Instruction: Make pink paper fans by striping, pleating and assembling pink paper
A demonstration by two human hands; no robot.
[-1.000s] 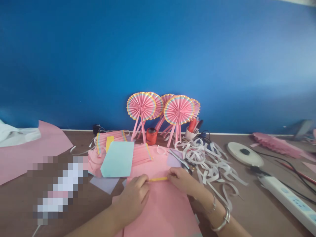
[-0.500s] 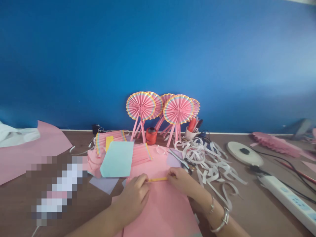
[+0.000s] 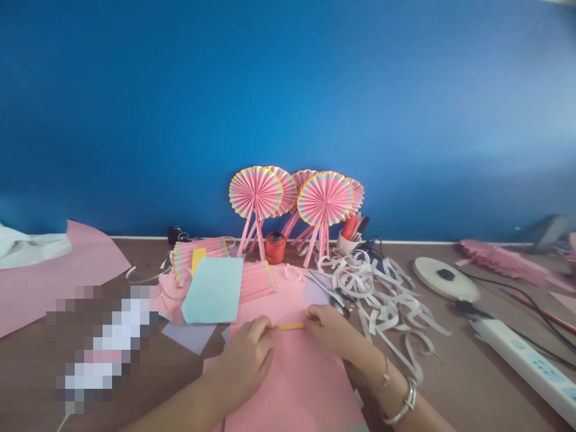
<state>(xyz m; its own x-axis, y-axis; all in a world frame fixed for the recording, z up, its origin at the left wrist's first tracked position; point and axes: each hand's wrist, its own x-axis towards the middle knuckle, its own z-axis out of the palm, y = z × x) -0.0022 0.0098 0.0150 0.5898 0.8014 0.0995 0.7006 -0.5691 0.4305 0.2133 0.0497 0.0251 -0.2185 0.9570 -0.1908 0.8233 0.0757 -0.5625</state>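
A narrow yellow paper strip (image 3: 291,326) runs crosswise over the pink paper sheet (image 3: 301,384) in front of me. My left hand (image 3: 252,351) has its fingers closed at the strip's left end. At the right end, my right hand (image 3: 324,325) pinches it between thumb and fingers. Just beyond the hands lie a light blue paper piece (image 3: 213,291) and pleated pink paper (image 3: 256,282) with a striped edge. Scissors (image 3: 330,291) rest close to my right hand, partly over a lilac paper piece.
Round pink pleated paper fans (image 3: 255,193) stand against the blue wall beside a red spool (image 3: 275,247). White curled strips (image 3: 382,294) pile up on the right, near a white round device (image 3: 445,281) and a power strip (image 3: 531,360). Large pink paper (image 3: 90,255) lies left.
The strip has shifted slightly to the right between my hands, with its left end nearer the left fingertips. The other things stay where they were.
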